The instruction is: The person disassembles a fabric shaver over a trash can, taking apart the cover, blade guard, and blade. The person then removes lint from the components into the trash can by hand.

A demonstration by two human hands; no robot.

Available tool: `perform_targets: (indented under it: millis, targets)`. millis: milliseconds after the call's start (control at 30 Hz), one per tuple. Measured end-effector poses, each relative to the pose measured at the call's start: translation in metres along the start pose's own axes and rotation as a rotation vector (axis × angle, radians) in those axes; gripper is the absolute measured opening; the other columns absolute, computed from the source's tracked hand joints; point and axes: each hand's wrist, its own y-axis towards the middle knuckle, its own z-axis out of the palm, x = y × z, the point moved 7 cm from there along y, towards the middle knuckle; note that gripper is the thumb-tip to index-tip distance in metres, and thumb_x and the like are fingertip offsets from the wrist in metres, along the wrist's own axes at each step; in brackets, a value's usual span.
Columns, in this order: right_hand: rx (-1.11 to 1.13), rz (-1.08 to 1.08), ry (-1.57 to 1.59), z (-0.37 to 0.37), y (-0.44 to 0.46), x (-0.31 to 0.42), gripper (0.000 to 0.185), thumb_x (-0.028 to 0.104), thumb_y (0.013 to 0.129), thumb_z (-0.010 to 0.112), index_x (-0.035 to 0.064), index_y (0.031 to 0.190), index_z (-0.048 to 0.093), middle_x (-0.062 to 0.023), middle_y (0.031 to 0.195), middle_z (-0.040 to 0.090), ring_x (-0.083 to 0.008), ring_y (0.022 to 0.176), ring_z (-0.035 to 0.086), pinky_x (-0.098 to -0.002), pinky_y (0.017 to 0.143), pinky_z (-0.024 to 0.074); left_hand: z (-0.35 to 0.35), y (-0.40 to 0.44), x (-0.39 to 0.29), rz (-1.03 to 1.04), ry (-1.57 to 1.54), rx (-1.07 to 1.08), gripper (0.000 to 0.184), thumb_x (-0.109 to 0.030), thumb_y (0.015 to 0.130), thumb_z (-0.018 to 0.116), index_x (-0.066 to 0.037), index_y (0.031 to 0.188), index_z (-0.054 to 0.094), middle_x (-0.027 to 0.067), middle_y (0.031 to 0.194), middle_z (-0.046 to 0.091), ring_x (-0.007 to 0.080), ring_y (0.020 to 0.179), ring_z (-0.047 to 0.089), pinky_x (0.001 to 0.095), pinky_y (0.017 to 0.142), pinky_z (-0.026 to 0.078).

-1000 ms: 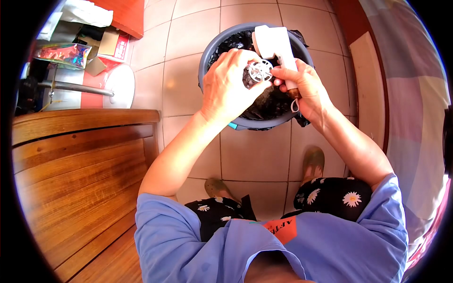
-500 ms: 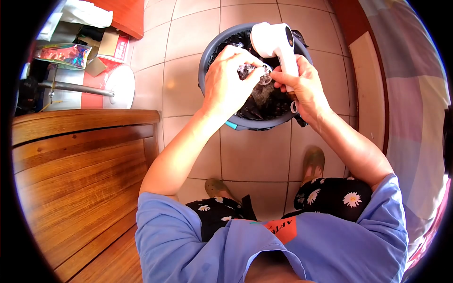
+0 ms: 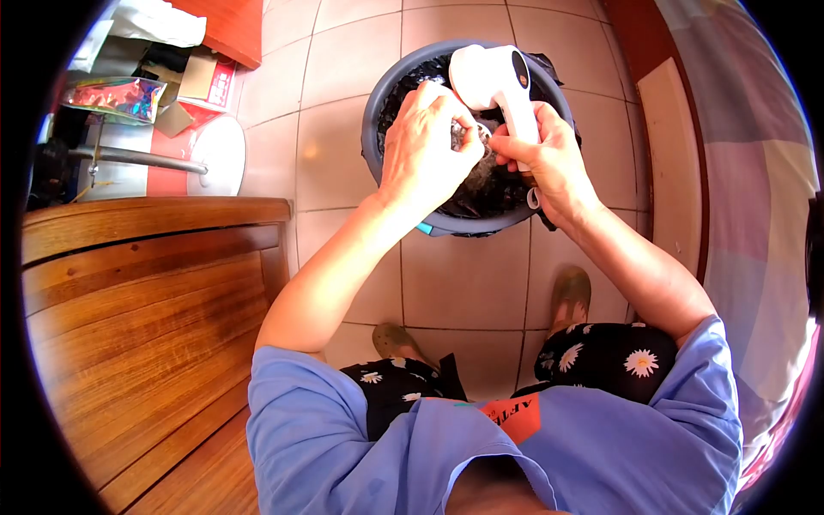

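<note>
Over a round grey bin point(image 3: 370, 129) lined with a black bag, both of my hands are close together. My left hand point(image 3: 429, 148) pinches a small round spoked part point(image 3: 482, 136), mostly hidden behind the fingers. My right hand point(image 3: 549, 159) is wrapped round the handle of a white device point(image 3: 513, 107) with a round head and a dark oval panel; a strap loop hangs at its lower end. The right thumb and index finger touch the edge of the small part. Greyish fluff point(image 3: 481, 176) lies in the bag below.
A wooden bench or cabinet point(image 3: 154, 283) stands at the left. Behind it are a round white stand base point(image 3: 220, 156), a cardboard box point(image 3: 199, 77) and a shiny pouch point(image 3: 116, 99). A checked cloth point(image 3: 755, 172) hangs at the right. My feet are on the tiles below the bin.
The white device has turned so its dark panel shows, and its head has shifted left. The small spoked part has tilted from facing up to nearly edge-on between my fingers.
</note>
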Motion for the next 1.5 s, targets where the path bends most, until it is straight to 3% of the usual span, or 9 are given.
perform_targets:
  millis: [133, 233, 300, 433, 500, 833, 1233, 1500]
  targets:
    - [-0.019, 0.041, 0.06, -0.004, 0.003, -0.003, 0.04, 0.0, 0.08, 0.077, -0.0006, 0.112, 0.052, -0.0093, 0.094, 0.069, -0.0137, 0.075, 0.066, -0.0262, 0.068, 0.0521, -0.008, 0.001, -0.001, -0.023, -0.012, -0.045, 0.02, -0.006, 0.078, 0.076, -0.009, 0.089, 0.058, 0.009, 0.098, 0.06, 0.031, 0.099, 0.063, 0.0426, 0.083, 0.054]
    - [-0.042, 0.076, 0.1, -0.01, 0.005, -0.004, 0.04, 0.001, 0.08, 0.079, 0.0002, 0.111, 0.053, -0.0096, 0.095, 0.069, -0.0133, 0.075, 0.066, -0.026, 0.068, 0.0522, -0.011, 0.0, 0.002, -0.081, -0.054, -0.044, 0.02, -0.005, 0.079, 0.078, -0.006, 0.092, 0.062, 0.0075, 0.099, 0.065, 0.0264, 0.096, 0.066, 0.0382, 0.086, 0.053]
    - [-0.033, 0.09, 0.146, -0.012, 0.007, -0.008, 0.038, 0.002, 0.081, 0.079, 0.0011, 0.11, 0.054, -0.0096, 0.095, 0.069, -0.0129, 0.075, 0.066, -0.0258, 0.068, 0.0524, -0.011, 0.0, -0.004, -0.011, -0.073, -0.046, 0.017, -0.007, 0.078, 0.077, -0.009, 0.087, 0.062, 0.006, 0.099, 0.061, 0.029, 0.097, 0.064, 0.0419, 0.083, 0.054]
    - [-0.028, 0.094, 0.156, -0.011, 0.006, -0.009, 0.038, 0.003, 0.081, 0.079, 0.0015, 0.109, 0.054, -0.0094, 0.095, 0.069, -0.013, 0.075, 0.066, -0.0251, 0.069, 0.0523, -0.011, 0.001, -0.011, 0.031, -0.046, -0.053, 0.014, -0.008, 0.078, 0.078, -0.01, 0.083, 0.066, 0.0032, 0.099, 0.062, 0.0266, 0.097, 0.064, 0.0407, 0.082, 0.054]
    - [-0.043, 0.089, 0.125, -0.009, 0.004, -0.008, 0.03, 0.007, 0.085, 0.078, 0.0028, 0.108, 0.059, -0.0041, 0.095, 0.067, -0.0084, 0.076, 0.062, -0.0224, 0.07, 0.0492, -0.011, 0.002, -0.012, 0.042, -0.006, -0.075, 0.012, -0.009, 0.078, 0.079, -0.011, 0.081, 0.068, 0.0014, 0.095, 0.061, 0.0246, 0.094, 0.063, 0.0391, 0.081, 0.053]
    - [-0.032, 0.078, 0.128, -0.006, 0.004, -0.006, 0.04, 0.003, 0.082, 0.079, 0.0019, 0.111, 0.052, -0.0089, 0.096, 0.069, -0.0131, 0.077, 0.067, -0.0249, 0.068, 0.0518, -0.01, 0.001, -0.024, 0.153, 0.158, -0.059, 0.017, -0.008, 0.074, 0.083, -0.011, 0.086, 0.071, 0.0008, 0.097, 0.064, 0.0223, 0.094, 0.064, 0.0371, 0.082, 0.053]
    - [-0.044, -0.141, 0.001, -0.001, -0.001, 0.007, 0.042, -0.002, 0.083, 0.076, -0.0006, 0.115, 0.05, -0.0088, 0.094, 0.069, -0.0133, 0.077, 0.066, -0.0261, 0.068, 0.0524, -0.006, 0.002, -0.011, -0.087, 0.038, 0.002, 0.011, -0.009, 0.076, 0.082, -0.007, 0.085, 0.075, 0.0029, 0.096, 0.068, 0.0215, 0.092, 0.069, 0.0343, 0.079, 0.055]
    - [-0.045, -0.272, -0.118, 0.002, -0.005, 0.014, 0.046, -0.002, 0.081, 0.076, -0.0025, 0.119, 0.05, -0.0082, 0.093, 0.069, -0.0138, 0.083, 0.067, -0.0283, 0.078, 0.0557, 0.002, -0.003, 0.002, -0.226, -0.148, 0.031, 0.011, -0.009, 0.076, 0.081, -0.005, 0.083, 0.074, 0.0073, 0.096, 0.068, 0.0219, 0.09, 0.069, 0.0343, 0.081, 0.055]
